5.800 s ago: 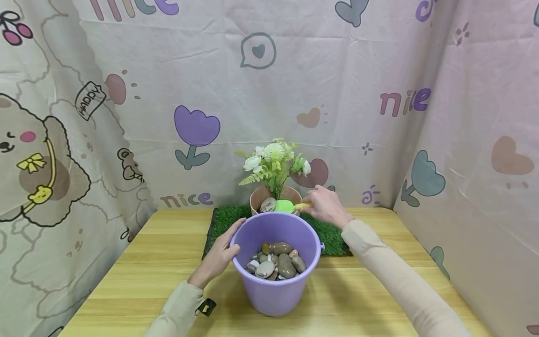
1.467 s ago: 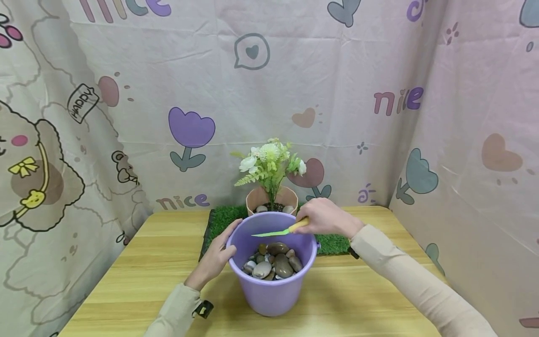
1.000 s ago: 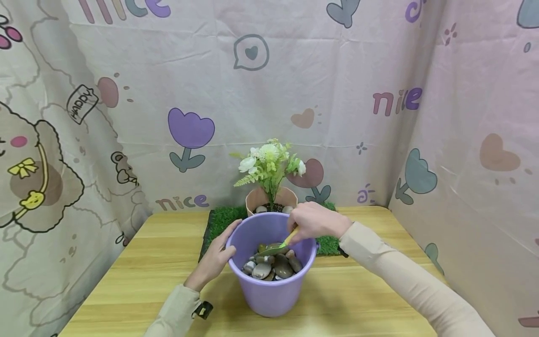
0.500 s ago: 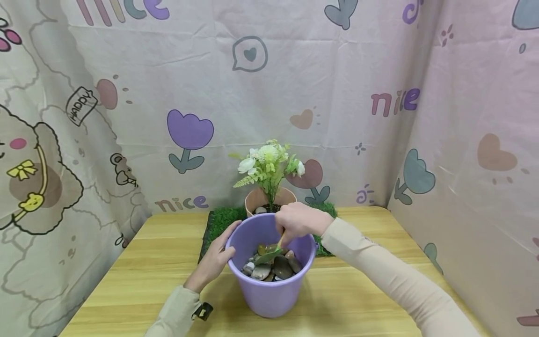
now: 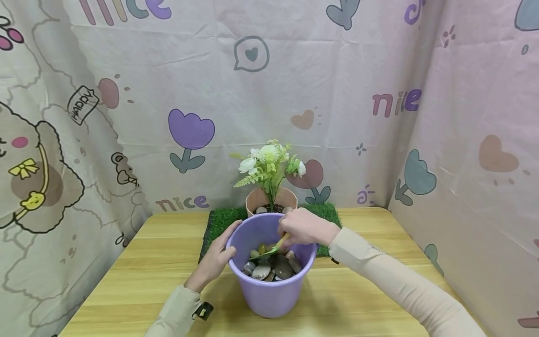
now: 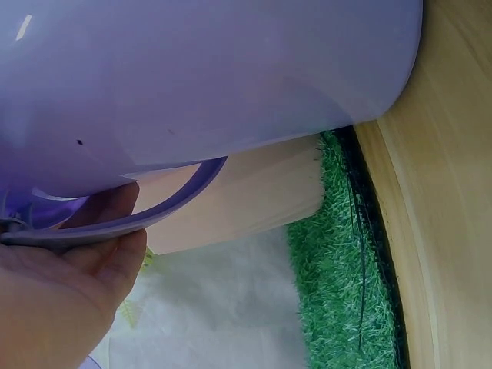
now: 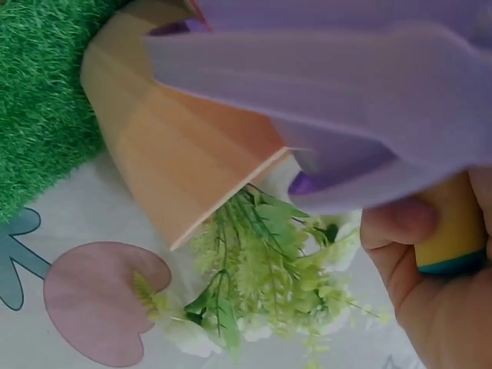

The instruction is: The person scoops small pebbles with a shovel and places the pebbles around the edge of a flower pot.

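A purple bucket [image 5: 273, 299] with stones [image 5: 283, 267] inside stands at the table's front middle. At its left rim my left hand [image 5: 215, 257] grips the edge; in the left wrist view its fingers also lie behind the curved bucket handle [image 6: 177, 201]. My right hand [image 5: 306, 227] reaches over the far right rim and holds a small trowel [image 5: 265, 254] by its yellow grip [image 7: 453, 223]. The green blade slants down to the left among the stones, partly hidden in the bucket. Behind stands a peach flowerpot [image 5: 255, 200] with white flowers, dark granules and a few stones.
Under the flowerpot lies a green artificial-grass mat [image 5: 225, 222] with a black edge. The wooden table [image 5: 160, 262] is bounded at the back and both sides by a printed cloth [image 5: 261, 98]. The bucket hides the pot's lower part.
My right hand has brought the trowel from the flowerpot down into the bucket, pushing the blade among the stones. Stones now lie at the pot's left and right. My left hand keeps its place.
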A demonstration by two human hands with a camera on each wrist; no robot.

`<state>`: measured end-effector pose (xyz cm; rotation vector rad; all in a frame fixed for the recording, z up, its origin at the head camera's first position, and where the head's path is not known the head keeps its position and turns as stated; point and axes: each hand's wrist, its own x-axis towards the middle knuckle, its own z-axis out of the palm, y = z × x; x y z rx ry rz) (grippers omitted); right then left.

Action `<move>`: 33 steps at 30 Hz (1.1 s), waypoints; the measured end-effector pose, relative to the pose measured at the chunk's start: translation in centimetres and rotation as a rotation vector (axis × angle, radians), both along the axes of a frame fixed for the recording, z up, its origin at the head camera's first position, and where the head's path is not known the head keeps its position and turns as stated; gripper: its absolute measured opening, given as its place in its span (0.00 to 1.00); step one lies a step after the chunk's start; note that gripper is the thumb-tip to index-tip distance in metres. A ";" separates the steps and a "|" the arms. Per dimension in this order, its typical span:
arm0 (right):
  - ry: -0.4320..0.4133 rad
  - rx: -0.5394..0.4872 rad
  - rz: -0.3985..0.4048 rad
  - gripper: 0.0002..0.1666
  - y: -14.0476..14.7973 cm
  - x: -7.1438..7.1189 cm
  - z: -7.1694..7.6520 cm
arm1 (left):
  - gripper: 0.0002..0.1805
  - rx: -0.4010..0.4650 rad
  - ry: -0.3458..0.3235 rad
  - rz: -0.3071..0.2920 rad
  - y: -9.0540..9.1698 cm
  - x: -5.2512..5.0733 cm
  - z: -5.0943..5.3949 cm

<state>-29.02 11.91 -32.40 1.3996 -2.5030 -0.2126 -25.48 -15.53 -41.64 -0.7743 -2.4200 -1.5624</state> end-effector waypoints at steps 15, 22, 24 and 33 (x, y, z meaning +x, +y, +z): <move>-0.021 -0.015 -0.042 0.18 0.3 0.5 -0.9 | 0.40 0.008 -0.014 -0.010 0.2 0.0 0.2; 0.120 -0.003 0.001 0.14 0.9 0.9 -0.9 | 0.39 0.007 0.010 -0.017 0.0 -0.1 0.1; 0.127 -0.017 -0.012 0.14 1.0 0.8 -0.9 | 0.39 0.010 0.010 -0.017 0.0 -0.1 0.2; 0.105 -0.064 -0.027 0.13 1.7 0.4 -1.3 | 0.39 0.004 0.005 -0.008 0.0 0.1 0.0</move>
